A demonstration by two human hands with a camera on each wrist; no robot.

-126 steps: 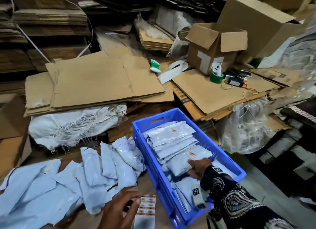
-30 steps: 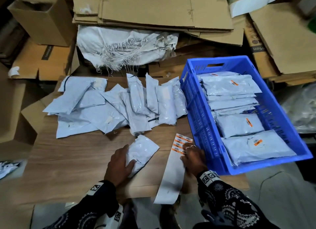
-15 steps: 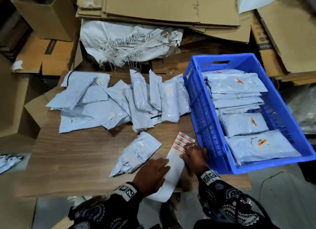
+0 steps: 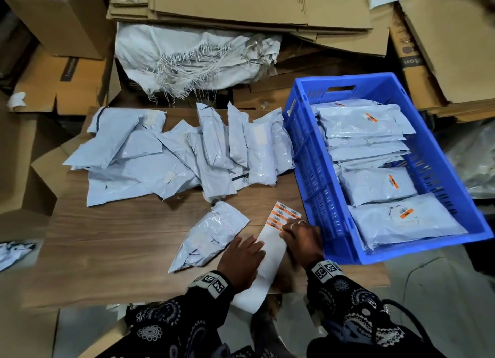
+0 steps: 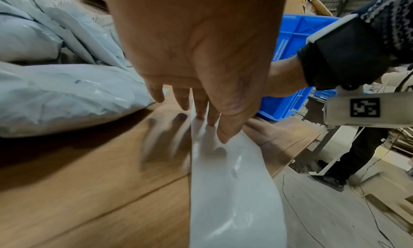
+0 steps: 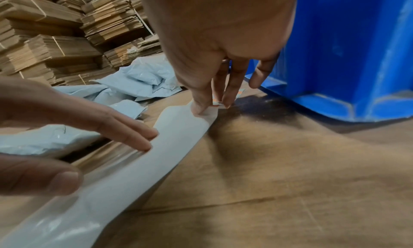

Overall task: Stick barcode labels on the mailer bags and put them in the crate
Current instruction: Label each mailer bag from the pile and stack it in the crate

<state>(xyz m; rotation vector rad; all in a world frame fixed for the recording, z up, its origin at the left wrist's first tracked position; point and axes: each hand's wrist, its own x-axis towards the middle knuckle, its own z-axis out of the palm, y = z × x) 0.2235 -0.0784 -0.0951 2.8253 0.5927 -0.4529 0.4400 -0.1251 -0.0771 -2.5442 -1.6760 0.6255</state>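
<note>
At the near edge of the table (image 4: 112, 240), both hands are working the label sheet (image 4: 270, 253). The left hand (image 4: 242, 260) lies flat with straight fingers pressing the bare backing strip down, gripping nothing. The right hand (image 4: 302, 238) has its fingers curled onto the end of the sheet where the orange barcode labels (image 4: 281, 214) remain; in the right wrist view the thumb and fingertips (image 6: 201, 108) pinch at the sheet's edge, apparently picking at a label, though whether one has lifted free is too small to tell.

Just left of the sheet lies a single mailer bag (image 4: 211, 236), unlabelled on its visible face, apparently next in line. Behind it a pile of mailer bags (image 4: 171, 154) waits across the table, and to the right the blue crate (image 4: 316, 170) already holds labelled bags, orange stickers facing up.

To do this step well, the left hand should keep firm pressure close to the peel point so the backing doesn't ride up. The right should catch one corner only, peel low and slowly so the label doesn't curl or tear, then carry it to a flat patch of the bag and smooth it from one end, avoiding wrinkles across the barcode.
</note>
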